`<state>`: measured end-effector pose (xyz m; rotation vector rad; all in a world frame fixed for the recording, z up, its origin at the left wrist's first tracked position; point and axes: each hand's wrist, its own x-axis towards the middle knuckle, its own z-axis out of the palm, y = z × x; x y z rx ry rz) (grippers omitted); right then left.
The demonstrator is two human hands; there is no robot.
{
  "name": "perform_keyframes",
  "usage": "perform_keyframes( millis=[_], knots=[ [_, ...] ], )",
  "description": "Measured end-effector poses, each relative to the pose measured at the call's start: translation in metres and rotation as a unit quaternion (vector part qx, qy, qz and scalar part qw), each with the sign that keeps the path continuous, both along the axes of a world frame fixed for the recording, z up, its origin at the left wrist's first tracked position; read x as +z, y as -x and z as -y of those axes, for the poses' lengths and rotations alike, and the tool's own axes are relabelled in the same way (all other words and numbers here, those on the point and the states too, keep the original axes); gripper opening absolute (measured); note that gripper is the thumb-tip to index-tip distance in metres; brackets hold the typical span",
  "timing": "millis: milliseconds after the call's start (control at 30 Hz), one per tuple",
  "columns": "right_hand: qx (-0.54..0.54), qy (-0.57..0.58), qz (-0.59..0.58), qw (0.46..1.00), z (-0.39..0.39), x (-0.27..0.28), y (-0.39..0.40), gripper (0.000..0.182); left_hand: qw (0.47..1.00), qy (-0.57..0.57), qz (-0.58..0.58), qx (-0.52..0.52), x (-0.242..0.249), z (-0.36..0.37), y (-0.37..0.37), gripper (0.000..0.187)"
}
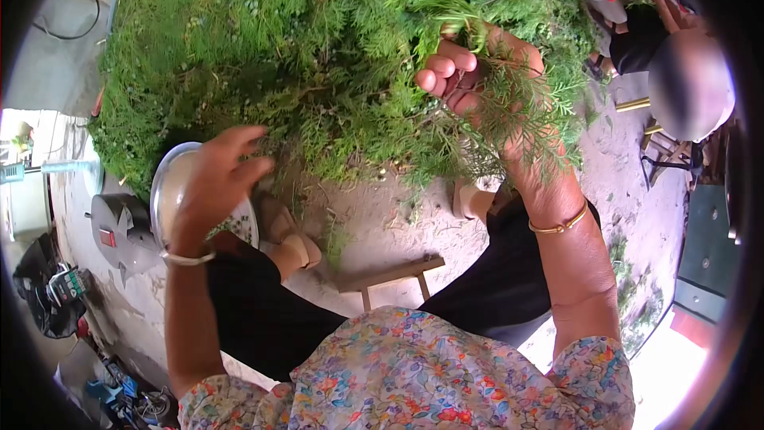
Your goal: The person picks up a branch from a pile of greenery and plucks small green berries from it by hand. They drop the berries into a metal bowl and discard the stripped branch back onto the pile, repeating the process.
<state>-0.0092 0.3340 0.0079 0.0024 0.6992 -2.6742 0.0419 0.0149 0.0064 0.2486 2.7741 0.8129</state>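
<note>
My right hand [461,80] is raised in front of the foliage, its fingers curled round a green cypress sprig [529,103]. Leafy ends of the sprig hang across the palm and wrist. My left hand [223,179], somewhat blurred, hovers over a pale bowl [165,191] at my left knee. Its thumb and forefinger are spread apart and nothing shows between them. The hand hides much of the bowl's inside; green bits show near the lower rim. A large heap of cypress branches [263,40], dotted with small round cones, fills the space ahead.
A small wooden stool [394,273] stands between my legs on the dusty ground. A dark cylindrical object [119,231] is left of the bowl. Another person [688,84] sits at the far right. A blue toy-like vehicle [119,386] lies at the lower left.
</note>
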Motion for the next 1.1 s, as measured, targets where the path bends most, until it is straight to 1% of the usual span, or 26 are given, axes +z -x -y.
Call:
perform_keyframes(
  millis=[33, 100, 167, 233, 300, 333, 367, 400, 433, 467, 500, 567, 600, 633, 700, 733, 767, 800, 833, 867, 900, 967, 1000, 1033, 1067, 1100],
  knots=[
    [-0.006, -0.032, 0.020, 0.999, 0.005, 0.002, -0.002, 0.025, 0.997, -0.056, -0.020, -0.049, -0.002, -0.025, 0.004, 0.042],
    [0.005, -0.053, 0.040, 0.998, 0.006, 0.006, -0.003, 0.023, 0.992, -0.100, 0.017, -0.079, -0.027, -0.050, 0.015, 0.037],
    [-0.038, -0.220, 0.011, 0.975, 0.004, 0.016, -0.006, 0.022, 0.994, -0.097, 0.006, -0.043, -0.070, -0.059, 0.021, 0.024],
    [-0.042, -0.250, 0.028, 0.967, 0.001, 0.025, -0.008, 0.021, 0.995, 0.093, 0.022, -0.014, -0.172, -0.043, 0.015, 0.022],
    [-0.058, -0.248, 0.080, 0.964, -0.011, 0.022, -0.012, 0.021, 0.964, 0.101, 0.243, 0.044, -0.265, -0.016, -0.040, 0.030],
    [-0.026, -0.229, 0.079, 0.970, -0.018, 0.021, -0.013, 0.022, 0.962, 0.114, 0.243, 0.050, -0.295, -0.007, -0.069, 0.031],
    [-0.028, -0.231, 0.085, 0.969, -0.023, 0.021, -0.012, 0.022, 0.961, 0.125, 0.241, 0.054, -0.320, -0.002, -0.095, 0.033],
    [-0.011, -0.262, 0.047, 0.964, -0.026, 0.023, -0.012, 0.023, 0.948, 0.135, 0.282, 0.060, -0.346, 0.000, -0.118, 0.033],
    [0.006, -0.293, 0.009, 0.956, -0.029, 0.023, -0.013, 0.024, 0.934, 0.143, 0.322, 0.064, -0.361, -0.001, -0.136, 0.034],
    [-0.002, -0.299, -0.024, 0.954, -0.030, 0.021, -0.019, 0.025, 0.937, 0.152, 0.308, 0.063, -0.360, -0.008, -0.147, 0.034],
    [-0.005, -0.304, -0.025, 0.952, -0.032, 0.023, -0.022, 0.025, 0.941, 0.159, 0.292, 0.062, -0.357, -0.018, -0.152, 0.033],
    [-0.010, -0.312, 0.030, 0.950, -0.035, 0.026, -0.023, 0.025, 0.937, 0.171, 0.299, 0.065, -0.349, -0.031, -0.152, 0.033],
    [0.034, -0.248, 0.040, 0.967, -0.039, 0.025, -0.018, 0.026, 0.930, 0.188, 0.308, 0.073, -0.348, -0.036, -0.151, 0.032],
    [0.033, -0.252, 0.041, 0.966, -0.040, 0.026, -0.015, 0.026, 0.930, 0.184, 0.309, 0.070, -0.365, -0.033, -0.156, 0.032],
    [0.026, -0.328, 0.083, 0.941, -0.036, 0.028, -0.014, 0.023, 0.939, 0.174, 0.278, 0.102, -0.407, -0.020, -0.169, 0.031],
    [-0.082, -0.370, 0.121, 0.918, -0.022, 0.028, -0.020, 0.017, 0.938, 0.174, 0.280, 0.102, -0.398, -0.023, -0.159, 0.031],
    [-0.079, -0.367, 0.120, 0.919, -0.024, 0.023, -0.019, 0.017, 0.896, -0.026, 0.375, 0.237, -0.375, -0.028, -0.133, 0.025],
    [-0.093, -0.385, 0.096, 0.913, -0.027, 0.016, -0.015, 0.015, 0.792, -0.226, 0.440, 0.357, -0.354, -0.031, -0.109, 0.019],
    [-0.109, -0.403, 0.071, 0.906, -0.028, 0.012, -0.013, 0.012, 0.787, -0.306, 0.402, 0.355, -0.342, -0.032, -0.094, 0.014],
    [-0.119, -0.379, 0.082, 0.914, -0.023, 0.012, -0.015, 0.012, 0.775, -0.384, 0.362, 0.347, -0.330, -0.036, -0.081, 0.009],
    [-0.119, -0.378, 0.079, 0.914, -0.018, 0.009, -0.016, 0.012, 0.776, -0.385, 0.359, 0.347, -0.313, -0.041, -0.065, 0.009],
    [-0.153, -0.519, 0.014, 0.841, -0.010, 0.001, -0.015, 0.016, 0.731, -0.515, 0.309, 0.324, -0.272, -0.053, -0.035, 0.011],
    [-0.137, -0.564, 0.085, 0.810, -0.008, 0.004, -0.013, 0.017, 0.733, -0.516, 0.305, 0.320, -0.252, -0.060, -0.024, 0.011],
    [-0.143, -0.563, 0.079, 0.810, -0.005, 0.001, -0.012, 0.017, 0.715, -0.568, 0.289, 0.287, -0.230, -0.069, -0.012, 0.009],
    [-0.142, -0.672, 0.006, 0.727, -0.003, -0.005, -0.011, 0.017, 0.694, -0.618, 0.270, 0.251, -0.206, -0.079, -0.003, 0.008],
    [-0.139, -0.764, -0.066, 0.626, 0.000, -0.010, -0.010, 0.017, 0.696, -0.621, 0.265, 0.245, -0.179, -0.090, 0.004, 0.008]
  ],
)
